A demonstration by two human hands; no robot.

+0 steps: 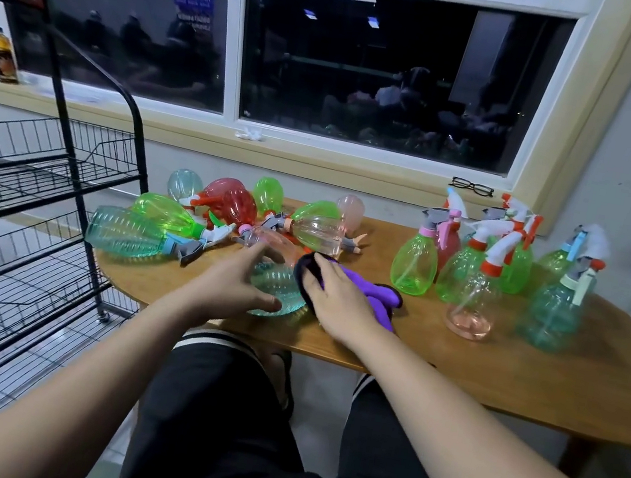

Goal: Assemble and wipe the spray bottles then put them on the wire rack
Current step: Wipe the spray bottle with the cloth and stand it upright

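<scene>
WEARER | arms: left forearm (143, 347) and right forearm (454, 423) bare along their whole visible length | hands: left hand (237, 288), right hand (340, 302), bare | legs: loose black shorts (228, 434) | hems: white bands (210, 336) ringing each leg opening | foot: dark sandal (285, 364), partly hidden between the knees

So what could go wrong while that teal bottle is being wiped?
The teal bottle lies by the front edge of the table; held by the left hand while the right hand presses the cloth on it, it might slip and roll off. The upright bottles stand crowded at the right; a wide arm sweep could topple them.
</scene>
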